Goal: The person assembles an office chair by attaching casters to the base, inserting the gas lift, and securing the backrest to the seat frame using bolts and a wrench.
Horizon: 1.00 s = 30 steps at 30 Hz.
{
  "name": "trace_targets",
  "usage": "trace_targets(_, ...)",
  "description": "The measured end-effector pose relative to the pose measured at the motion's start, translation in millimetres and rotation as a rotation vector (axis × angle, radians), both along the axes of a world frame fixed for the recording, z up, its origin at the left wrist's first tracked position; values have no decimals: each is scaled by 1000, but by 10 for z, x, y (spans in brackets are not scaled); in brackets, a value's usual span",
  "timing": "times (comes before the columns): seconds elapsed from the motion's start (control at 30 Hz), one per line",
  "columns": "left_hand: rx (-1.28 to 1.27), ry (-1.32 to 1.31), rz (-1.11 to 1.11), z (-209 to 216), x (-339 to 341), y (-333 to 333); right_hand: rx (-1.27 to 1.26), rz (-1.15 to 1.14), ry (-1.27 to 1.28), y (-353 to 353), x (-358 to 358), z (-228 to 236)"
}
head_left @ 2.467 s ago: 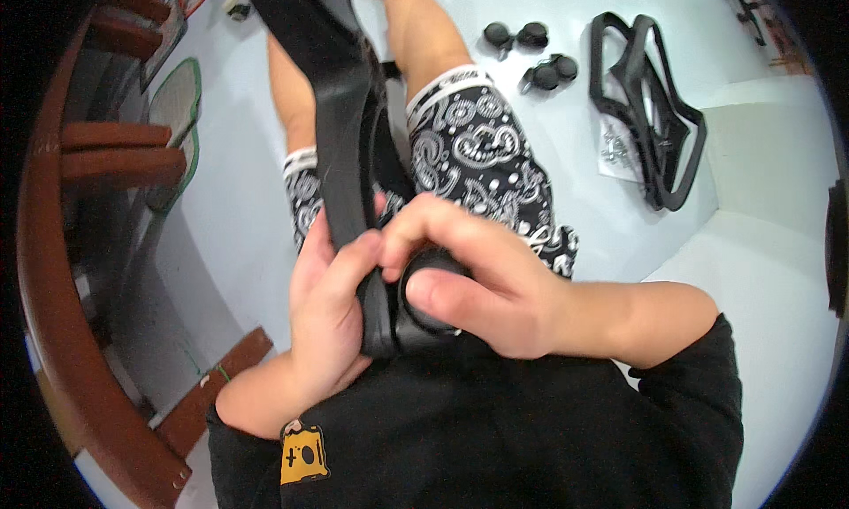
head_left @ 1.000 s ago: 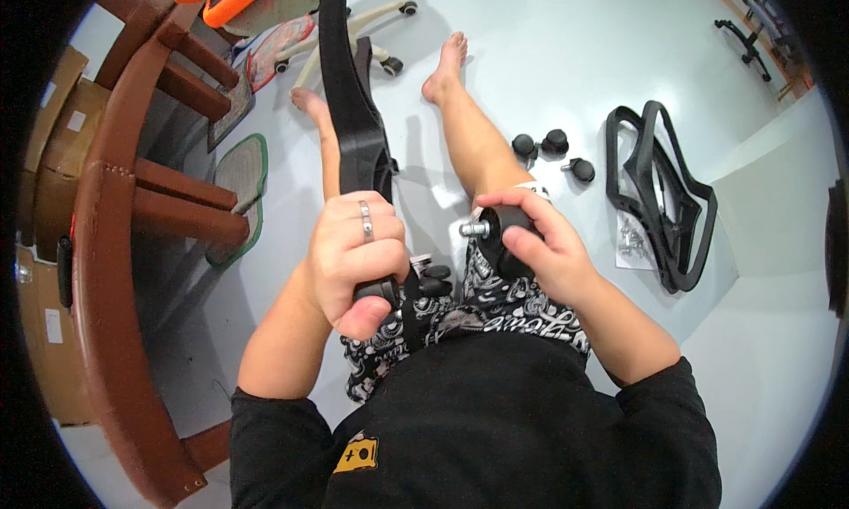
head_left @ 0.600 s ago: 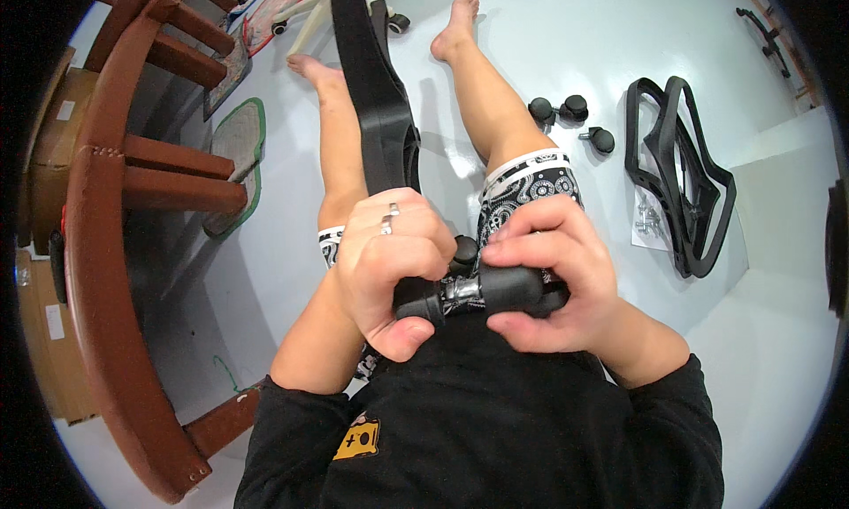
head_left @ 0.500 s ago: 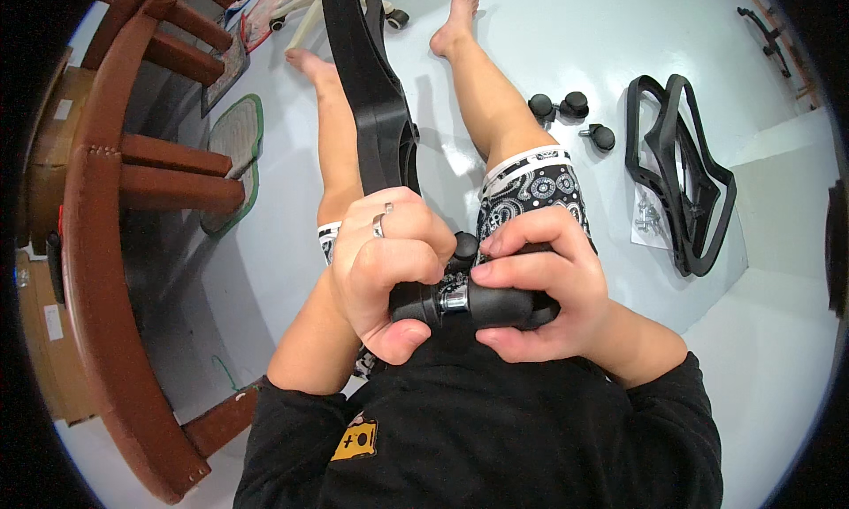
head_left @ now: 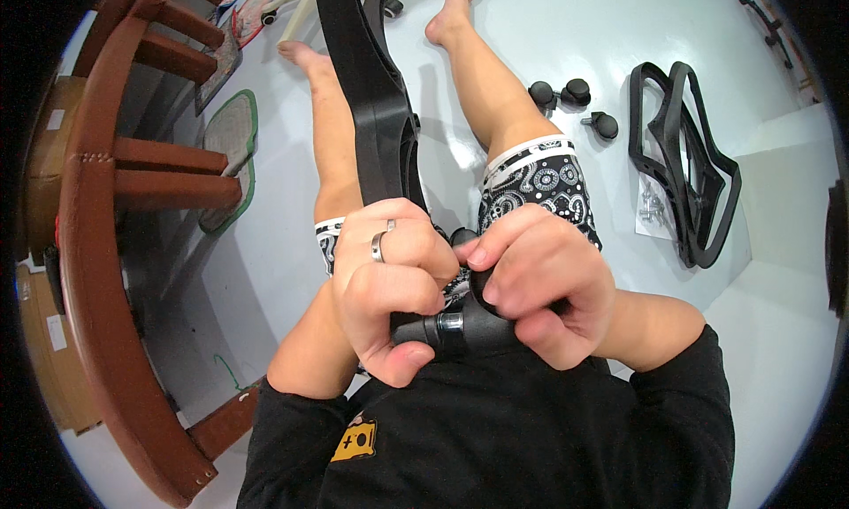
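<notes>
My left hand, rings on its fingers, is closed round the near end of a black chair base. One long leg of the base runs away from me between my legs. My right hand grips a black caster, its fingers curled over the wheel. The caster's shiny metal collar shows between the wheel and the leg's end, against my black shirt. Another dark rounded part peeks out behind my hands, mostly covered.
Several casters lie on the pale floor beyond my right knee. Farther right are two black armrest-like frames and a bag of screws. A brown wooden frame stands at left, with cardboard boxes behind it.
My right hand has turned over the caster, its fingers now curled more tightly. The caster and the leg's end have dropped slightly towards me. My left hand keeps its grip.
</notes>
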State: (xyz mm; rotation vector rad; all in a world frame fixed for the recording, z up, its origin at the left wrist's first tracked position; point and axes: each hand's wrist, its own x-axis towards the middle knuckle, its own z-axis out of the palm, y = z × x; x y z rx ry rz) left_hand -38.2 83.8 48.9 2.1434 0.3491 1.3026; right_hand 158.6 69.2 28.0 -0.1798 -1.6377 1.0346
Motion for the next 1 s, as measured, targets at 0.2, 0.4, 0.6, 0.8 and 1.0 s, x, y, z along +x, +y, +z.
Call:
trace_targets(0.2,-17,-25,6,-31,29,3,42,-210,25,-194,-97,-35)
trace_targets(0.4,7,41,-13,-10,46,2,43,-263,41,-195,-117,-166)
trace_targets(0.6,-12,19,7,-24,59,-19,117,-317,136,-213,-225,-235)
trace_targets(0.8,-73,54,12,56,68,-60,-189,-172,-53,-223,-72,-64)
trace_targets(1.0,-9,55,-66,138,72,-165,-527,222,-188,-202,133,141)
